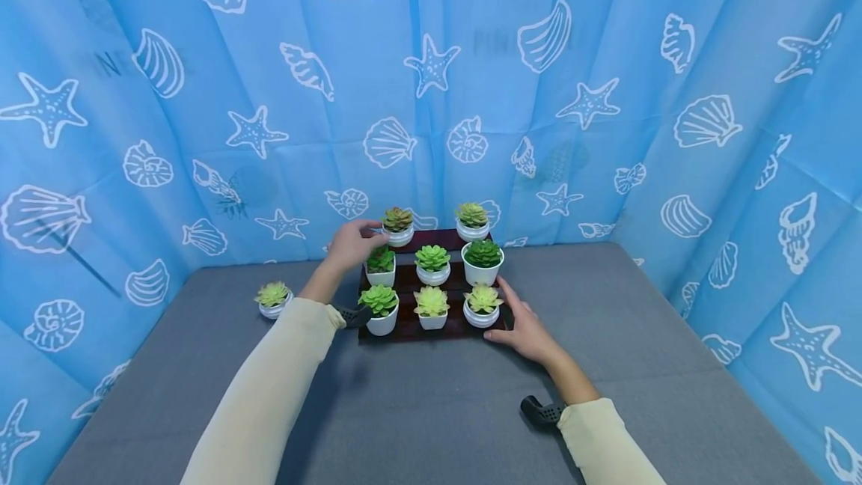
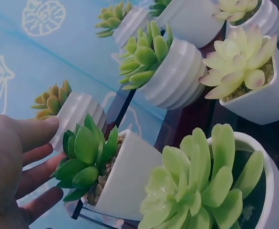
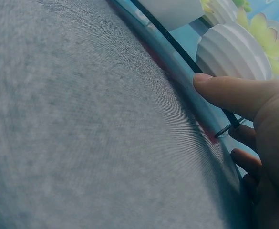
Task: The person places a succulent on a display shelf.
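Note:
A dark red tiered stand (image 1: 411,331) bears several fake succulents in white pots. My left hand (image 1: 352,244) is at its back left, with the thumb against the ribbed pot of a reddish-green succulent (image 1: 398,223) and a finger by the pot's far side. In the left wrist view that ribbed pot (image 2: 84,112) stands behind a dark green succulent (image 2: 87,143) in a square pot. My right hand (image 1: 527,330) holds the stand's front right corner, beside a yellow-green succulent (image 1: 482,304). In the right wrist view the thumb (image 3: 225,90) lies on the stand's dark edge (image 3: 170,40).
Apart from the stand, another yellow-green succulent (image 1: 272,299) leans in its white pot on the left of the grey tabletop (image 1: 431,410). A blue curtain (image 1: 431,111) with seashell prints hangs close behind and along both sides.

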`<state>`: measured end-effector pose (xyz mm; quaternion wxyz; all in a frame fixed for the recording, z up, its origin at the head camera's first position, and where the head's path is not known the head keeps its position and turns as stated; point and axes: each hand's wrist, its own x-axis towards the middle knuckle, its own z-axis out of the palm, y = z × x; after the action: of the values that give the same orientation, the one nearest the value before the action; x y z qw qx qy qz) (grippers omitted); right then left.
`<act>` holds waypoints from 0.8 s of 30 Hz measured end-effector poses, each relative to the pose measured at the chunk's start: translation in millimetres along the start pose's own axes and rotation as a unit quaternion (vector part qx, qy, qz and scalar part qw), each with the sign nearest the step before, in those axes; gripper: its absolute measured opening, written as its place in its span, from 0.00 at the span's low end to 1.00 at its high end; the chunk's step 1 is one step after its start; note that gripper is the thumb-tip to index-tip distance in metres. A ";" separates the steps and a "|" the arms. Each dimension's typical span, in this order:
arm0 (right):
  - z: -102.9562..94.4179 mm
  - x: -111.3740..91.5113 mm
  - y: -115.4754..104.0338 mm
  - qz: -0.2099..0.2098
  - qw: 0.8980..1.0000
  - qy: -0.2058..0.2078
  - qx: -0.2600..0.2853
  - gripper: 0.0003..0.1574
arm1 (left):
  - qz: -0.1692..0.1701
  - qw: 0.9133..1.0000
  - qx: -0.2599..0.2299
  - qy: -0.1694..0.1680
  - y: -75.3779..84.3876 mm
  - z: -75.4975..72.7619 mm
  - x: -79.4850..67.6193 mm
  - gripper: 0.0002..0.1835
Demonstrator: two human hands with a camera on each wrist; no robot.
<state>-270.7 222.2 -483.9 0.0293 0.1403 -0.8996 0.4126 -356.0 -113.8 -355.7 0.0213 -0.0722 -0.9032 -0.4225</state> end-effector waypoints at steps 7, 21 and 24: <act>0.5 -0.6 -1.1 0.009 1.000 -0.003 0.005 0.67 | 0.009 1.000 0.012 -0.014 5.6 2.8 0.4 0.23; 0.1 -0.6 -2.6 0.008 1.000 -0.001 0.003 0.67 | 0.065 0.992 0.108 -0.011 21.3 12.7 -1.0 0.17; 0.2 -0.7 -2.3 0.008 1.000 -0.001 0.005 0.67 | 0.071 0.991 0.113 -0.018 22.3 15.0 -0.7 0.18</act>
<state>-269.4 220.7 -482.5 0.0245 0.1339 -0.8987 0.4169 -351.7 -88.3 -348.4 0.0426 -0.1409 -0.9380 -0.3137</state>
